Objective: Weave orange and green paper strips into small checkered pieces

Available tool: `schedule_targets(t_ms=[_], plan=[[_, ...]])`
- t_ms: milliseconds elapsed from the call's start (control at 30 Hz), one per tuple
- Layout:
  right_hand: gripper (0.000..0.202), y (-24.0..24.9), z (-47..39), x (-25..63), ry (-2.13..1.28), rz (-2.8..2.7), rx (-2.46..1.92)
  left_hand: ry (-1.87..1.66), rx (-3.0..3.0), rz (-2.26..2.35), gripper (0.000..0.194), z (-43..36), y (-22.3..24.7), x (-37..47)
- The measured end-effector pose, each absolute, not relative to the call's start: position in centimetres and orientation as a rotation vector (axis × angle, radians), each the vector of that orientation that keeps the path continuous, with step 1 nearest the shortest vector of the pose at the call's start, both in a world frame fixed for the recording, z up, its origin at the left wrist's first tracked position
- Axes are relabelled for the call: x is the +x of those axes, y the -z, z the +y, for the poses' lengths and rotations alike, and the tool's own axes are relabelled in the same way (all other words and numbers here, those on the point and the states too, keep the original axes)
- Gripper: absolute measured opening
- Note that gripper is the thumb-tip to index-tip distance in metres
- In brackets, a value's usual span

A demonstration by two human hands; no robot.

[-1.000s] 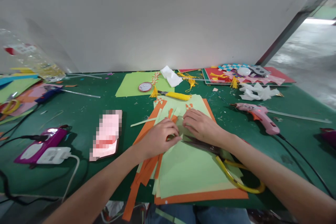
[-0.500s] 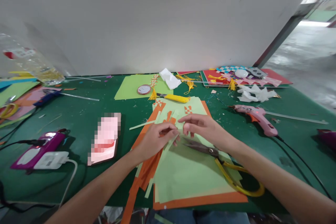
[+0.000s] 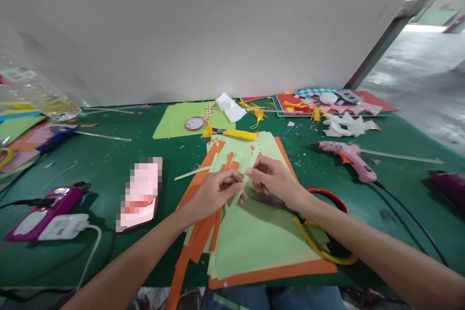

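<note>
Two hands hold a thin paper strip over a pile of paper.
The pale green strip (image 3: 250, 168) is near the middle of the frame, on a slant. The left hand (image 3: 217, 193) and right hand (image 3: 278, 179) both pinch it with close fingertips, likely because thin paper bends easily. The hands curl in, thumbs facing each other, and the arms reach up from the bottom corners. Green paper (image 3: 261, 242) lies under them, perhaps as a flat spot to work over. The scissors (image 3: 271, 201) lie under the right arm, maybe to be easy to reach. Orange strips (image 3: 199, 240) lie by the left arm on the desk (image 3: 145, 264).
</note>
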State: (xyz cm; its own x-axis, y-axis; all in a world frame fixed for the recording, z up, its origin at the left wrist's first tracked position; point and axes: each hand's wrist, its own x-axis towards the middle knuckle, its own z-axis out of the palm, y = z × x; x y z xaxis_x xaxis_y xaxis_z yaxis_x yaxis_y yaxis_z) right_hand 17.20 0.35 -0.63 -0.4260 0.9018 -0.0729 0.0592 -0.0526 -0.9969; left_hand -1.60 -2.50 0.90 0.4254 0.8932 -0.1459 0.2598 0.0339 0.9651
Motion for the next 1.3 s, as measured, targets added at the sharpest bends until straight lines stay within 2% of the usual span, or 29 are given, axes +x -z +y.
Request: schedule_targets(t_ms=[333,733,933,1033,1200,1300], plan=[[0.036,0.5,0.3,17.3,-1.499,-1.605,-1.064,-0.560,1.586,1.091,0.023,-2.6,-1.3,-1.9],[0.029,-0.3,1.7,18.7,-1.304,-1.467,-1.028,-0.519,1.558,1.067,0.024,-2.8,-1.4,-1.7],[0.029,-0.4,1.0,18.2,-1.505,-1.570,-0.994,-0.580,1.515,1.061,0.024,-2.7,-1.0,-1.7],[0.029,-0.2,1.0,18.3,-1.495,-1.666,-1.028,-0.562,1.509,1.041,0.023,-2.6,-0.9,-1.7],[0.029,-0.4,1.5,18.7,-1.354,-1.505,-1.034,-0.501,1.522,1.029,0.022,-2.8,-1.0,-1.7],[0.024,-0.6,1.8,18.9,-1.383,-1.345,-0.979,-0.493,1.520,1.037,0.021,-2.8,-1.1,-1.7]])
